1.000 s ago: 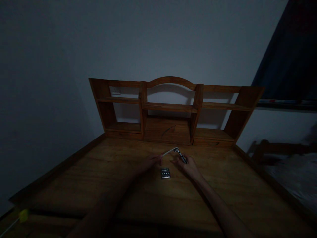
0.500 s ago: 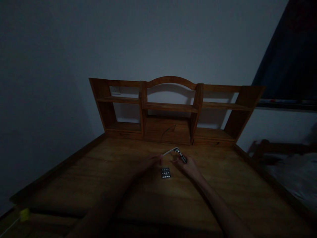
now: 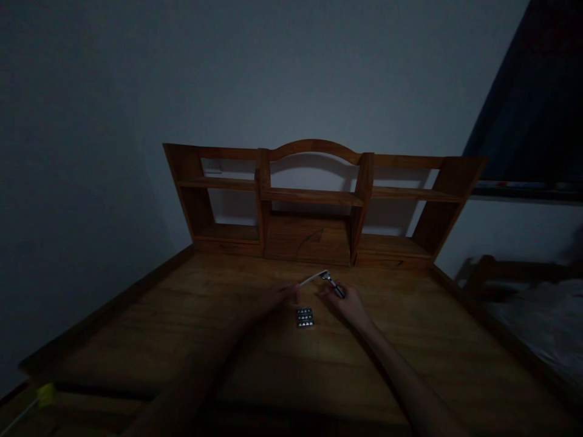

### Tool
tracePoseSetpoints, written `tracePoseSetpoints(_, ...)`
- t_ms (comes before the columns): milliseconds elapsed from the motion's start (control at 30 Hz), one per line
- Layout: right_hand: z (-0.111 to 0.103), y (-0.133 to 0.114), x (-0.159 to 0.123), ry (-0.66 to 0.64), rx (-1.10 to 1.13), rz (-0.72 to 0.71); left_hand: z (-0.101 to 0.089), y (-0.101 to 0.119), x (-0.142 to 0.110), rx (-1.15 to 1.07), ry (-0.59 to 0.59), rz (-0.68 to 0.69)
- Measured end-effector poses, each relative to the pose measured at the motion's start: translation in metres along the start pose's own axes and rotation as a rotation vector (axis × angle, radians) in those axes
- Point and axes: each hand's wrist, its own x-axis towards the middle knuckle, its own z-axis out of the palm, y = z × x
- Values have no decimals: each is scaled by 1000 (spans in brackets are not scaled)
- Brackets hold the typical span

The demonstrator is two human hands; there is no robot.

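Note:
The scene is dim. My right hand (image 3: 348, 303) is closed around the dark handle of a razor (image 3: 331, 283), whose head points up and to the left. My left hand (image 3: 279, 297) pinches one end of a thin pale stick or strip (image 3: 311, 278) that reaches up to the razor's head. Between my hands, a small dark cartridge holder (image 3: 305, 318) with three rows of pale blade heads lies flat on the wooden desk (image 3: 282, 358).
A wooden hutch with shelves (image 3: 314, 203) stands at the desk's back edge against a pale wall. A raised rim (image 3: 104, 312) runs along the desk's left side. A yellow tag (image 3: 44, 394) shows at lower left. Bedding and a wooden frame (image 3: 523, 291) lie to the right.
Almost nothing has moved. My right hand's fingers have drawn in slightly around the razor handle; the left hand and the strip stay where they were.

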Motion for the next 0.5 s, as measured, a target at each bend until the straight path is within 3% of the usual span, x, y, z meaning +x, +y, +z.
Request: tracePoseSetpoints(500, 4, 8, 0, -3, 58, -28, 1, 5, -3, 28, 19, -45)
